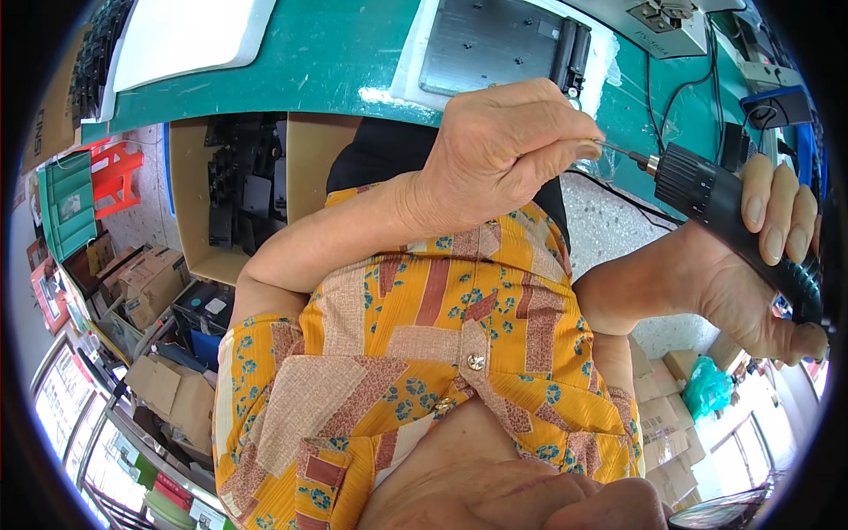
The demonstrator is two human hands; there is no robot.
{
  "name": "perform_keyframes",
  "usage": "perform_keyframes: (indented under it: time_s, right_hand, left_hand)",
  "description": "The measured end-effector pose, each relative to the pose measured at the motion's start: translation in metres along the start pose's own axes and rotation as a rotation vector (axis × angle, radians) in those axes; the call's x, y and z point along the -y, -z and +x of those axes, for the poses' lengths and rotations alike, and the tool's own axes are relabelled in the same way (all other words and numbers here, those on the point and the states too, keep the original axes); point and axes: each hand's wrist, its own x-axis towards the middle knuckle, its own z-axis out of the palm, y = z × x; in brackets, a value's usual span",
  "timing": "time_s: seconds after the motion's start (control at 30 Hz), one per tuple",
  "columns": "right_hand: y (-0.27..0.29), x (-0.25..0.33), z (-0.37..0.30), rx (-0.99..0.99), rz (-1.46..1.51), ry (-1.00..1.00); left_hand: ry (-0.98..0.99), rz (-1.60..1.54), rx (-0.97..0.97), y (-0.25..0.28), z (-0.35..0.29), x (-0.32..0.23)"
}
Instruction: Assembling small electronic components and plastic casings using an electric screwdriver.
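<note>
My right hand (751,256) is wrapped round a black electric screwdriver (707,190), held above the floor at the right. Its thin bit (623,151) points left toward my other hand. My left hand (508,150) is closed in a pinch right at the bit's tip; whatever is between the fingertips is hidden or too small to name. Beyond the left hand, a dark flat panel (490,44) with a black bar (576,53) along its right side lies on a white sheet (408,78) on the green bench (340,57).
A white board (190,40) lies at the bench's left. At the back right stands a light grey device (676,31), with black cables (676,93) nearby. Below the bench, a cardboard box (199,221) holds black parts. Several cartons (150,274) stand farther left.
</note>
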Motion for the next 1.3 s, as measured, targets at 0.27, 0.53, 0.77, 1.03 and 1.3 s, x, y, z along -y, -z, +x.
perform_keyframes:
  time_s: [0.27, 0.53, 0.77, 1.03, 1.3]
  right_hand:
    - [0.001, -0.003, 0.001, 0.099, -0.036, -0.036]
    - [0.0, -0.009, 0.002, 0.116, -0.063, -0.084]
    - [0.004, -0.02, -0.004, 0.131, -0.099, -0.09]
    - [0.006, -0.028, -0.004, 0.146, -0.236, -0.055]
    - [0.01, -0.032, -0.002, 0.177, -0.278, -0.06]
  left_hand:
    - [-0.043, 0.065, 0.003, 0.005, -0.001, -0.001]
    - [-0.041, 0.056, -0.007, 0.005, -0.005, 0.004]
    - [-0.041, 0.329, -0.042, 0.015, -0.015, 0.005]
    - [-0.22, 0.632, -0.057, 0.04, -0.019, 0.025]
    - [-0.001, 0.739, 0.057, 0.062, 0.016, -0.018]
